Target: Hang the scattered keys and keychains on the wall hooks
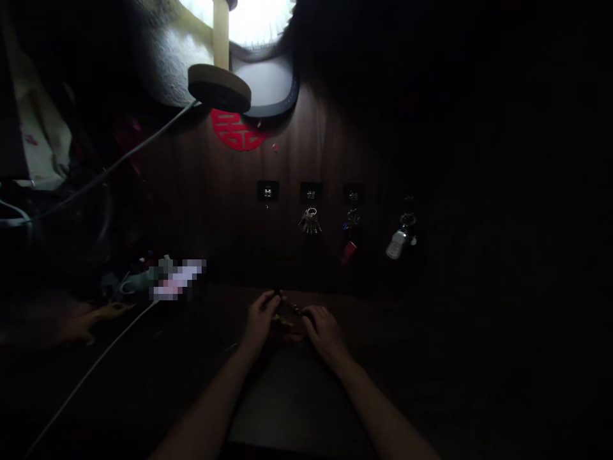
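In the dim head view both my hands come together over a dark surface. A thin strand with yellowish segments [295,308] runs between them; it may be beaded or twisted, the dark hides which. My left hand [260,314] is closed, thumb and fingers pinched at the strand's left part, by a small dark piece [277,292]. The fingers of my right hand [324,324] are bent and closed at its right end. Below the strand lies a reddish-brown thing [290,335] too dark to name.
A lit lamp [261,25] with a wooden stem stands behind. Several hooks line the back panel, with a key bunch [311,221], a red tag [350,250] and a silver tag [397,244]. A white cable [96,367] crosses the left, near a blurred-out item [177,281].
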`<control>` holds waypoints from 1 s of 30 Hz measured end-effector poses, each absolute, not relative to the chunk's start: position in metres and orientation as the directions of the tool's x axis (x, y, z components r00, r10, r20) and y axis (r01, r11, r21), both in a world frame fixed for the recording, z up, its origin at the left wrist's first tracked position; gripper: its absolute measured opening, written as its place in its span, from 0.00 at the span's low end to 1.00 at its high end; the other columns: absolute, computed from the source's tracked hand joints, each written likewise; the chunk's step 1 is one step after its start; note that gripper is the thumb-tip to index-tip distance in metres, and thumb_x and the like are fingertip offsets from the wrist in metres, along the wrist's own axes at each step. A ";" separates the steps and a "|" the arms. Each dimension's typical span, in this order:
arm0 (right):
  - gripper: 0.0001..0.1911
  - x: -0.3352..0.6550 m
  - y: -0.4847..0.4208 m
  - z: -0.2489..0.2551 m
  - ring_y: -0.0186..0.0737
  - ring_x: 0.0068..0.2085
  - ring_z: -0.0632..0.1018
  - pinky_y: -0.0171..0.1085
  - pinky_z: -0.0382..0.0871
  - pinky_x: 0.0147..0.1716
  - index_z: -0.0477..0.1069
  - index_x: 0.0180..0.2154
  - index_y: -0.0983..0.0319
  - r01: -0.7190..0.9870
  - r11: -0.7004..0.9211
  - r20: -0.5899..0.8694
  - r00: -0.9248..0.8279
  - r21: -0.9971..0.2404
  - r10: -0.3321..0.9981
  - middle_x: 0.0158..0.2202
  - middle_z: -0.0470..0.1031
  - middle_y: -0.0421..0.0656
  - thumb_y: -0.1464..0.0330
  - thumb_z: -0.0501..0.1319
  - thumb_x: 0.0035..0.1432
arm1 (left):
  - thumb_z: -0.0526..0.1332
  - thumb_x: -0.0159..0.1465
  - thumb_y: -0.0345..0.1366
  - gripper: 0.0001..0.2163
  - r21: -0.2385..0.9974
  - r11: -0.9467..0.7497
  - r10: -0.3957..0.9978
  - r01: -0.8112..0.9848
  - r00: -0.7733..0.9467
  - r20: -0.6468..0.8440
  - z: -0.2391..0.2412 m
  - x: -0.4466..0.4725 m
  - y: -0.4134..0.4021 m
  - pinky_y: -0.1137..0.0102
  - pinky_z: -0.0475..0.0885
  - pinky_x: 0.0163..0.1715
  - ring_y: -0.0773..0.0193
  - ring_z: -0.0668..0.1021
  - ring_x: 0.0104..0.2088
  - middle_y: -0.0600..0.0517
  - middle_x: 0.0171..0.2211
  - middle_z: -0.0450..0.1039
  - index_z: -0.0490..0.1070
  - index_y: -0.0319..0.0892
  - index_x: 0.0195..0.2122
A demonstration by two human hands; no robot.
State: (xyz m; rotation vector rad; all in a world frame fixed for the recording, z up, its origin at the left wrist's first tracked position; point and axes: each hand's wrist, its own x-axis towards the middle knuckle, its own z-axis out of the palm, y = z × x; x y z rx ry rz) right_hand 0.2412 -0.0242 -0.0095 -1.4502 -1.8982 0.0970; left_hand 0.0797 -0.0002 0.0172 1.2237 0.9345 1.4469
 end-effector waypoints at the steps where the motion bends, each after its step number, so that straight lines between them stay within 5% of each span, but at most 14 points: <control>1: 0.12 0.243 -0.021 -0.012 0.41 0.44 0.70 0.41 0.61 0.45 0.68 0.40 0.58 0.832 0.323 0.496 -0.067 -0.451 0.866 0.41 0.73 0.44 0.69 0.48 0.59 | 0.62 0.51 0.46 0.18 0.951 -0.234 0.972 -0.201 -0.061 0.226 0.021 0.078 0.004 0.70 0.71 0.36 0.61 0.78 0.37 0.48 0.36 0.77 0.72 0.40 0.38; 6: 0.12 0.245 -0.015 -0.017 0.42 0.44 0.70 0.40 0.61 0.44 0.69 0.39 0.58 0.849 0.277 0.457 -0.047 -0.451 0.888 0.41 0.72 0.44 0.71 0.49 0.58 | 0.62 0.50 0.48 0.20 0.909 -0.342 0.933 -0.239 -0.204 0.297 0.052 0.067 0.038 0.69 0.71 0.36 0.62 0.78 0.35 0.46 0.34 0.77 0.72 0.37 0.38; 15: 0.10 0.244 -0.014 -0.019 0.42 0.43 0.71 0.39 0.63 0.42 0.70 0.36 0.59 0.870 0.257 0.456 -0.043 -0.421 0.889 0.39 0.71 0.45 0.72 0.51 0.56 | 0.60 0.55 0.40 0.13 0.802 -0.597 0.782 0.010 -0.216 0.584 0.147 0.061 0.100 0.70 0.70 0.39 0.64 0.77 0.36 0.49 0.33 0.78 0.75 0.39 0.38; 30: 0.10 0.244 -0.011 -0.021 0.43 0.43 0.70 0.40 0.63 0.43 0.70 0.35 0.59 0.866 0.237 0.431 -0.028 -0.440 0.902 0.40 0.70 0.45 0.72 0.51 0.57 | 0.61 0.51 0.41 0.12 0.859 -0.511 0.830 0.020 -0.249 0.499 0.148 0.063 0.141 0.75 0.66 0.23 0.68 0.74 0.24 0.49 0.25 0.76 0.76 0.37 0.28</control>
